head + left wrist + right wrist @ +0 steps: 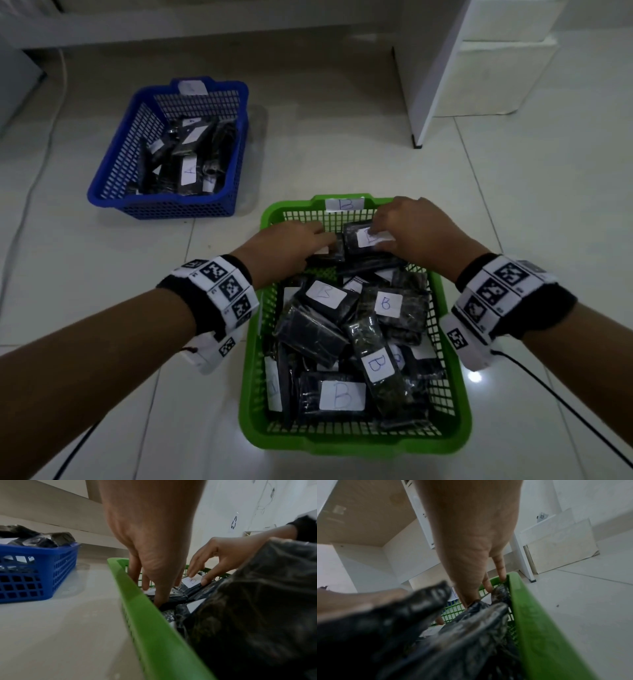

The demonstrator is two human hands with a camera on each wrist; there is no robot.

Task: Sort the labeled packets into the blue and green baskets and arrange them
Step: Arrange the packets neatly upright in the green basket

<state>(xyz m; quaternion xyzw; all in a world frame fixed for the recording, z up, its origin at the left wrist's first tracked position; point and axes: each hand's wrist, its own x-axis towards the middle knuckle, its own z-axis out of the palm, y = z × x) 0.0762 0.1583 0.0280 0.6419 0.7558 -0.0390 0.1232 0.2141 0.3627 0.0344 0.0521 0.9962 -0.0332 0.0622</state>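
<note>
**Both hands tidy packets at the far end of the green basket**

The green basket [455, 411] sits near on the tiled floor [513, 205], piled with dark plastic packets whose white labels, where they face up, read "B"; a matching "B" tag [344, 204] hangs on its far rim. The blue basket [113, 192] stands well apart, far and to the left, holding fewer dark packets.

Both hands are in the far end of the green basket. The right hand [414, 228] has its fingers curled down onto a B-labelled packet [363, 240], fingertips on the label and thumb at the near edge, so it seems to pinch it. The left hand [287, 245] lies just left of that packet, fingers extended and pressed down among the neighbouring packets; the left wrist view shows them straight, with nothing clearly gripped.

No packets lie loose on the floor in view, so sorting looks largely done and the arranging step appears to be in hand. The next move probably calls for seating this packet flat against the far wall, label up, while the left hand steadies the neighbours. The rest of the pile, tilted and overlapping toward the near end, would then need squaring up.
</note>
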